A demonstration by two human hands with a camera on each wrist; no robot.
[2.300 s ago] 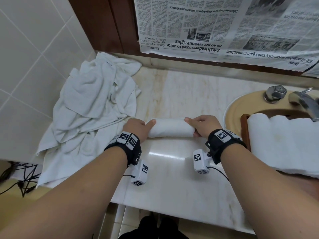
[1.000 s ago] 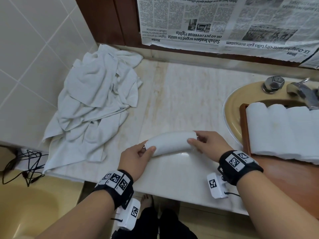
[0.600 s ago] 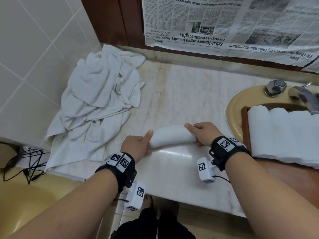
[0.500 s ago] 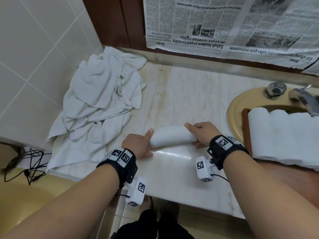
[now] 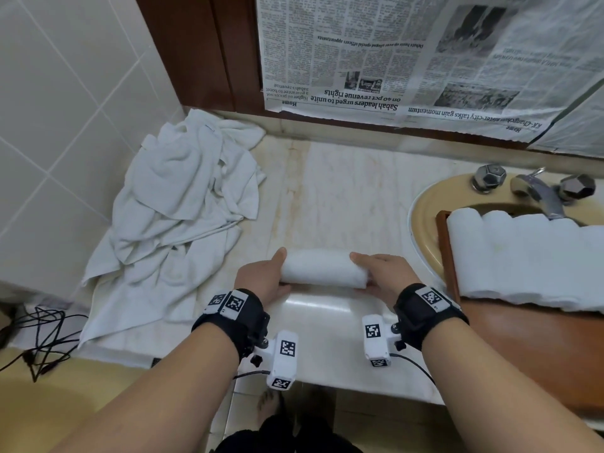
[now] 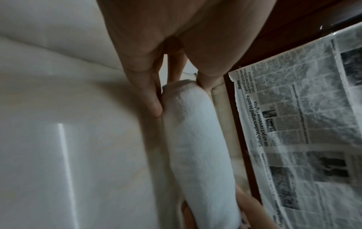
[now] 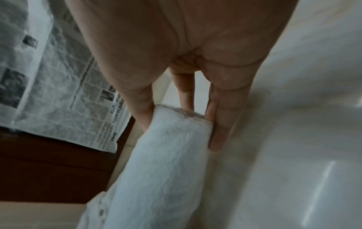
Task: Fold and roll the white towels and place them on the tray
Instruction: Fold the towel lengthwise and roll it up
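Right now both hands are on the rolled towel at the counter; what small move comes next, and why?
Probably lift the rolled white towel and carry it right to the brown wooden tray. It looks fully rolled, the left hand and right hand grip its two ends, and the finished white rolls already lie side by side on that tray.

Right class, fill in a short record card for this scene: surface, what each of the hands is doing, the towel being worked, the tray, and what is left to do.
surface: marble counter
left hand: grips the left end of the roll
right hand: grips the roll's right end
roll: white, fully rolled, lying across the counter between the hands
tray: wooden, over the sink, with a row of rolled towels
left to do: crumpled pile by the tiled wall, not yet folded
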